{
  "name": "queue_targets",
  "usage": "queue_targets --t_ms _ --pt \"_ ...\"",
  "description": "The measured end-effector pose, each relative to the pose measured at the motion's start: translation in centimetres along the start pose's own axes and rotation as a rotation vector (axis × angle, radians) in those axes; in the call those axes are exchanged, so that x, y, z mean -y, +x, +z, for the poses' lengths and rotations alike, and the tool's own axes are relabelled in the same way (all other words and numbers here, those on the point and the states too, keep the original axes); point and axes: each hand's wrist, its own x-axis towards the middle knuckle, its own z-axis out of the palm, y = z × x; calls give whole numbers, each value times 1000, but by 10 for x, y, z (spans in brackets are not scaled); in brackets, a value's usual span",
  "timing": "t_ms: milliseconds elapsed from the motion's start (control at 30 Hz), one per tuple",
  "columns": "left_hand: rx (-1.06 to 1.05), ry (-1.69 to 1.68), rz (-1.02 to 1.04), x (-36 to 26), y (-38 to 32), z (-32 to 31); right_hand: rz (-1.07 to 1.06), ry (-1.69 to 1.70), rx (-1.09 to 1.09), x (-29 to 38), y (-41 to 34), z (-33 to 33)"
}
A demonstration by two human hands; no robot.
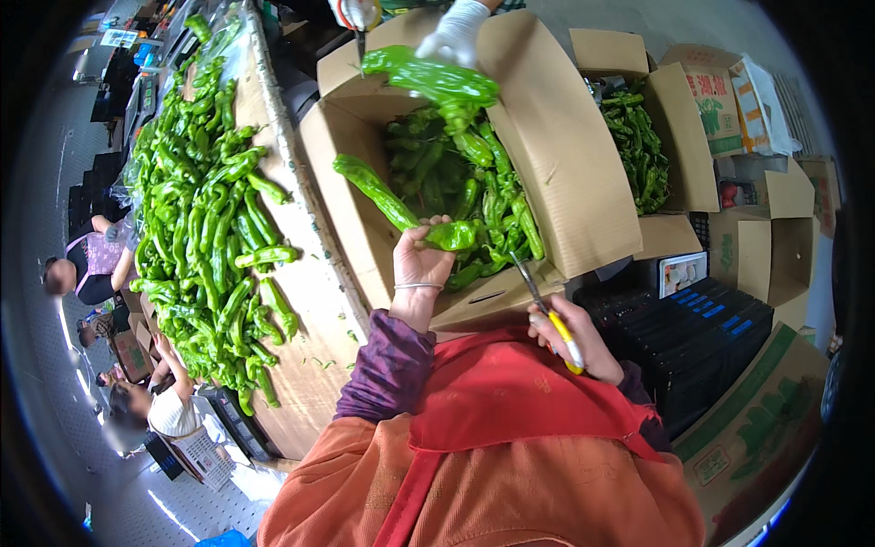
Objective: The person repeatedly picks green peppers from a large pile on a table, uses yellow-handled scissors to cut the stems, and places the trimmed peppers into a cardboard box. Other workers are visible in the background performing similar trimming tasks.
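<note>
My left hand (pixel 425 260) grips a long green pepper (pixel 383 198) over the near part of an open cardboard box (pixel 560 157). Scissors (pixel 564 338) with yellow and white handles are in my right hand (pixel 581 335), their blades pointing up and left at the box's near edge. Green peppers (pixel 502 212) lie inside the box. At its far side, a co-worker's white-gloved hand (pixel 454 34) is at a blurred green pepper (pixel 437 75); the co-worker's other hand holds scissors (pixel 361 34) with red and yellow handles.
Left of the box, a wooden table (pixel 307 383) bears a large heap of green peppers (pixel 198 239). On the right stand another box of peppers (pixel 632 150), stacked black crates (pixel 697 342) and a printed cardboard box (pixel 759 424). Several people are beyond the table.
</note>
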Motion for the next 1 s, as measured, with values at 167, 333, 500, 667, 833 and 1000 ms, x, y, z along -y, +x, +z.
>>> queue_targets --t_ms 167,333,500,667,833,1000 --pt "125 -98 -8 -18 -47 29 -180 -274 1 -14 17 42" --pt "365 -111 -18 -15 -64 23 -94 55 -71 6 20 70" --pt "295 147 -62 -29 -79 21 -207 -122 -120 14 16 66" --pt "260 352 -85 -45 -91 17 -424 -380 -126 4 15 61" --pt "374 303 -143 -58 -97 6 -267 -256 -114 5 -5 75" --pt "506 227 -302 -64 -101 -10 -301 -129 -217 17 1 79"
